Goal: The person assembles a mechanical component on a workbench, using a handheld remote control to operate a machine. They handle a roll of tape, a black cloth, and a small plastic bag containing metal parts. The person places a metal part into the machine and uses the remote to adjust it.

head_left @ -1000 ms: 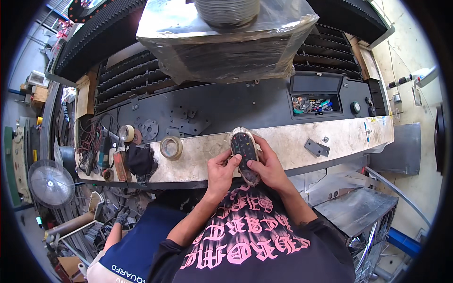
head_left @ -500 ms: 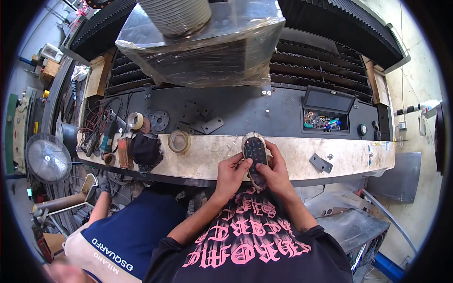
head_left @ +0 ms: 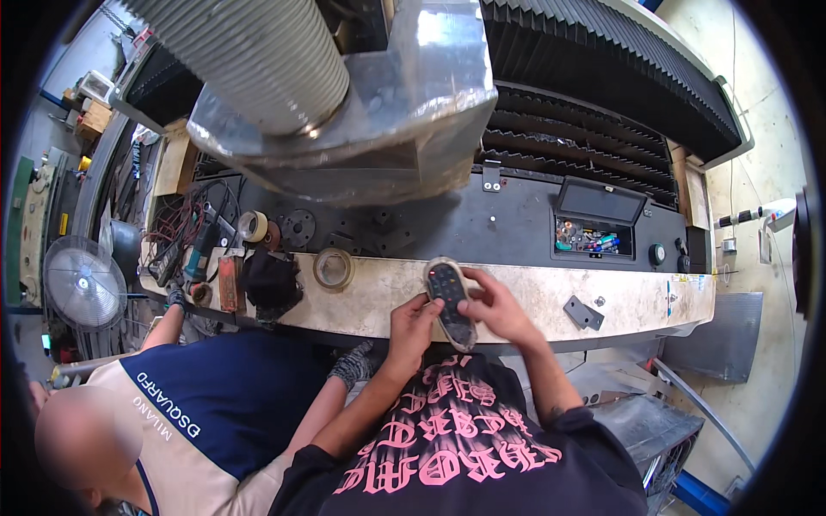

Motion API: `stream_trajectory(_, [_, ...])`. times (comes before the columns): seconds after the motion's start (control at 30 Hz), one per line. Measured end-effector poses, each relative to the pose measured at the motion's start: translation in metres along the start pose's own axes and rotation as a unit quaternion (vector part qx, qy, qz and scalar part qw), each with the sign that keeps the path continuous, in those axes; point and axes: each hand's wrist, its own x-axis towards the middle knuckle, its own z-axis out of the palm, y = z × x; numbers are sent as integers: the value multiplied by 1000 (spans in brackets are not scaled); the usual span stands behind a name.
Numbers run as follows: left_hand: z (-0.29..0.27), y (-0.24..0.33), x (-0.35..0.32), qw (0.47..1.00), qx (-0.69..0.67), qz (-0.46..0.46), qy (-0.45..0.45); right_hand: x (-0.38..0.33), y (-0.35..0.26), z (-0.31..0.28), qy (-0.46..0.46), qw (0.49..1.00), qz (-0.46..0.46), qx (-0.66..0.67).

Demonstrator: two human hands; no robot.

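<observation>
A handheld remote control (head_left: 451, 311) with a dark keypad, pale rim and lit red light is held over the near edge of the worktable. My left hand (head_left: 413, 325) grips its left side, with the thumb on the keypad. From the right, my right hand (head_left: 499, 308) closes on its other side, and the thumb lies at the keys. Beyond my hands hangs a machine head (head_left: 344, 168) wrapped in clear film, with a ribbed grey hose (head_left: 267, 69) on top.
A co-worker (head_left: 198, 421) in grey gloves leans in at my left. Along the table lie a tape roll (head_left: 333, 268), a black cloth cap (head_left: 271, 279), an angle grinder (head_left: 200, 245) and small metal plates (head_left: 583, 313). An open compartment (head_left: 594, 236) holds small parts. A fan (head_left: 84, 284) stands left.
The wrapped machine head and its hose have come nearer and slightly left, covering more of the table. The co-worker has leaned further into view. My hands and the remote have shifted slightly left.
</observation>
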Motion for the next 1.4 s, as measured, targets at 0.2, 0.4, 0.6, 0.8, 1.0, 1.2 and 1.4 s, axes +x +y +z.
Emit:
stream_trajectory(0.2, [-44, 0, 2, 998, -29, -20, 57, 119, -33, -89, 226, 966, -124, -30])
stream_trajectory(0.4, [-71, -5, -12, 997, -25, -19, 65, 175, -58, -114, 42, 989, -139, -40])
stream_trajectory(0.6, [-76, -23, -22, 989, -101, -35, 100, 200, -83, -136, 80, 991, -42, 98])
stream_trajectory(0.8, [-72, -27, -18, 988, -107, -55, 93, 246, -68, -127, 214, 966, -129, 71])
stream_trajectory(1.0, [-80, -16, -19, 984, -138, -25, 114, 229, -46, -116, 364, 900, -164, 176])
stream_trajectory(1.2, [-85, -17, -12, 972, -182, -63, 137, 176, -31, -98, 362, 905, -206, 83])
stream_trajectory(1.4, [-81, -15, 1, 981, -148, -75, 96, 174, -46, -97, 371, 893, -167, -193])
